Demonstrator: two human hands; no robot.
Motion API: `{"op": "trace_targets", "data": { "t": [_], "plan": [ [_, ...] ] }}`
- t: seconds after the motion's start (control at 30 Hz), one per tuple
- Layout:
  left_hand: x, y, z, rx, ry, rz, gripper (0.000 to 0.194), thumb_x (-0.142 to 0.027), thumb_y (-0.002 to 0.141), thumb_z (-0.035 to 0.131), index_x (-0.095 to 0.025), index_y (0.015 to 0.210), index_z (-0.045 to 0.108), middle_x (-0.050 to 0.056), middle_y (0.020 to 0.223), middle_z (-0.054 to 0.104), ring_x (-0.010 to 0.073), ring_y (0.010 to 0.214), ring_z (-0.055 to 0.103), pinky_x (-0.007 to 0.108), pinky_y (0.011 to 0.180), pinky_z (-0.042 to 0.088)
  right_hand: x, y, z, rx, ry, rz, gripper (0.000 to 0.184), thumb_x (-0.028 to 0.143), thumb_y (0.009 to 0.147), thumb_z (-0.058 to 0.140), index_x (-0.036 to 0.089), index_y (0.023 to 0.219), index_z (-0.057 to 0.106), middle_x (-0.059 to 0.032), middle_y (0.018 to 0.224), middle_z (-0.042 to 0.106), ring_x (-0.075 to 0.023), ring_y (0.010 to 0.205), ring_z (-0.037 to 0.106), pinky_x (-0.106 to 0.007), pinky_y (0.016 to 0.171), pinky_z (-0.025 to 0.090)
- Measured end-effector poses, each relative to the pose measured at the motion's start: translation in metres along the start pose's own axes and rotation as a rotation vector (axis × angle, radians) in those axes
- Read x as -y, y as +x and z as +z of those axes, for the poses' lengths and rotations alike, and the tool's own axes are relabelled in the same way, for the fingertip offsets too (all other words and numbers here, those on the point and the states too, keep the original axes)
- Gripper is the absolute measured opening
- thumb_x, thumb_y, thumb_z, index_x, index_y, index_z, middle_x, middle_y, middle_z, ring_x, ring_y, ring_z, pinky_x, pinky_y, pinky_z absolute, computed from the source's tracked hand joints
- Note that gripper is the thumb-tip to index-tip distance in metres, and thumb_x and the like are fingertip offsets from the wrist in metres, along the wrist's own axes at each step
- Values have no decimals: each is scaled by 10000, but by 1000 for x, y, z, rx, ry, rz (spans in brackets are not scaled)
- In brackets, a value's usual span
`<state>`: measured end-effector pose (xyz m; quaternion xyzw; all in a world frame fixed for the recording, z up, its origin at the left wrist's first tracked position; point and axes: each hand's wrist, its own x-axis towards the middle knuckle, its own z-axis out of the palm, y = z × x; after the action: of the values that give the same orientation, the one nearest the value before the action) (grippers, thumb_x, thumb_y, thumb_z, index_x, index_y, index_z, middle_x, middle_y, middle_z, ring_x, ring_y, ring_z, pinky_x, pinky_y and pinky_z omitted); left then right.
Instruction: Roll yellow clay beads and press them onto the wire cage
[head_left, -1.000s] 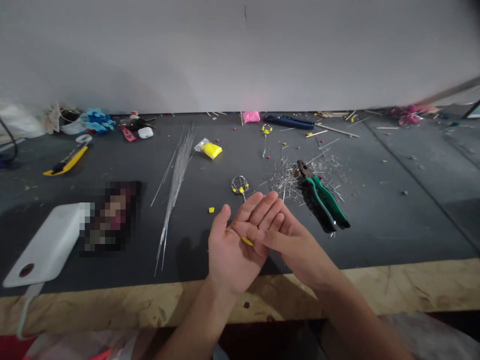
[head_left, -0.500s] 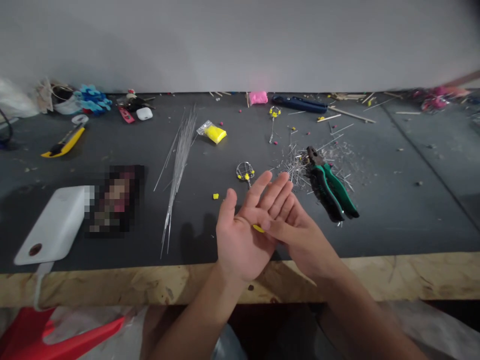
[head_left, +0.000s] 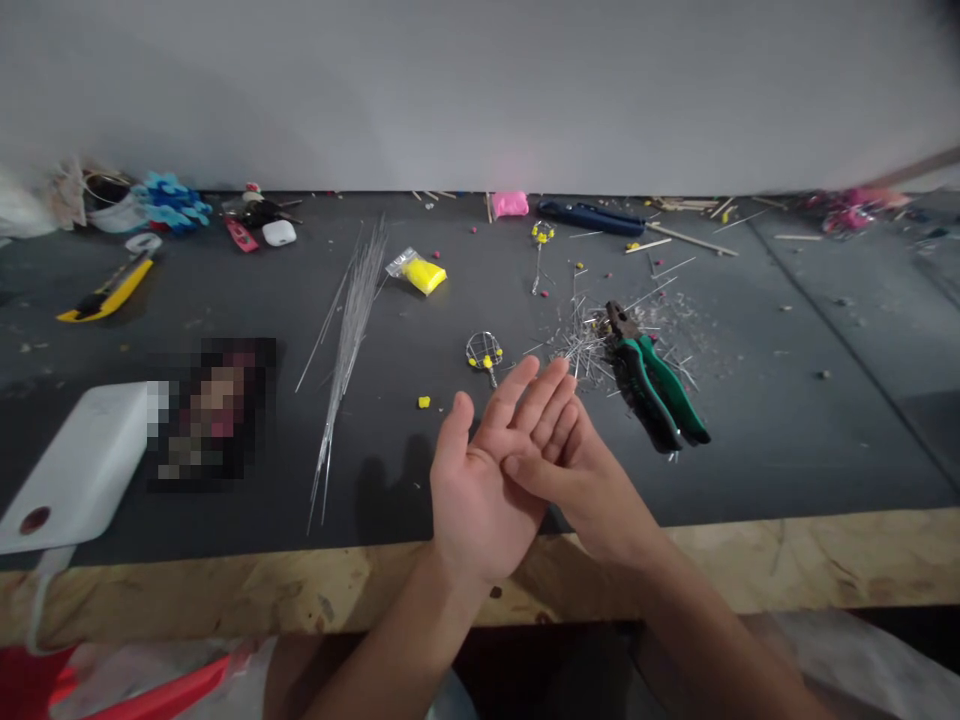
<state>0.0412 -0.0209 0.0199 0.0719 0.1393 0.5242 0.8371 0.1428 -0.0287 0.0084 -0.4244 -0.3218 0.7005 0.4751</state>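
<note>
My left hand point(head_left: 487, 490) is turned palm up over the table's front edge, open with its fingers stretched out. Around its far side wraps my right hand point(head_left: 581, 475), its thumb pressed onto the left palm. The small piece of yellow clay seen there a moment ago is hidden beneath that thumb. Just beyond the fingers lies a round wire mesh piece point(head_left: 484, 352) with yellow dots and a twisted stem. A small yellow clay lump point(head_left: 424, 402) lies to its left. Farther back rests a similar wire piece point(head_left: 541, 235) with yellow dots.
Green-handled pliers point(head_left: 652, 380) lie right of my hands, over scattered wire clippings point(head_left: 581, 345). Left are a bundle of thin wires point(head_left: 351, 330), a yellow clay packet point(head_left: 422, 274), a white power bank point(head_left: 82, 460) and a yellow cutter point(head_left: 112, 288). Pink clay point(head_left: 510, 204) sits by the wall.
My right thumb has slid a little left across the left palm and now covers the yellow clay that showed beside it. The view has shifted slightly.
</note>
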Motion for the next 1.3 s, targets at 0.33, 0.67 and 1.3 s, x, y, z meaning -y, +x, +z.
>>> {"op": "trace_targets", "data": {
  "t": [0.33,0.67,1.3],
  "plan": [
    [4,-1,4,-62,47,35,542,-545,945,312,-206,1227,627,60,1420,537,216,1384,398,350,1173,243,2,1,5,-55,-145,-49,376,68,678,674,246,954,491,38,883,607,-130,843,634,-237,675,558],
    [-3,2,2,-14,-6,-31,545,-565,943,316,-216,1255,596,74,1401,553,214,1368,424,346,1162,259,-1,0,1,-26,-95,-31,459,159,738,727,289,1124,518,6,1086,659,-183,1062,638,-324,849,572],
    [-5,1,-3,9,-49,-24,495,-547,947,299,-248,1217,587,50,1291,639,230,1342,461,389,1150,281,2,0,-2,56,-210,-2,256,153,815,640,258,1049,642,4,1014,737,-194,985,698,-370,829,591]
  ]
}}
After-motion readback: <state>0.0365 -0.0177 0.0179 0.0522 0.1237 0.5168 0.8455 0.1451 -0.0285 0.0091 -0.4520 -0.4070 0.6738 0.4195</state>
